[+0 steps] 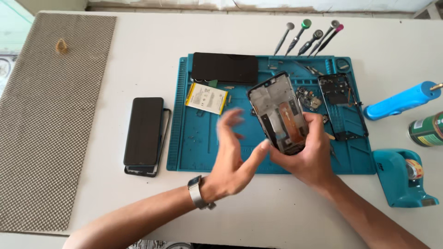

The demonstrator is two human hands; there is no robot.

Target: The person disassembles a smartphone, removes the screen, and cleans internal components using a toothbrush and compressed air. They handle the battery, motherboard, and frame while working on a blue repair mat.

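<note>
A phone repair bench: a white table [138, 55] carries a teal silicone work mat [203, 152], 5 slim precision screwdrivers [307, 37], a yellow flat phone battery [206, 98], a bare black phone frame [342, 106] and a blue handheld heat tool [400, 101].
</note>
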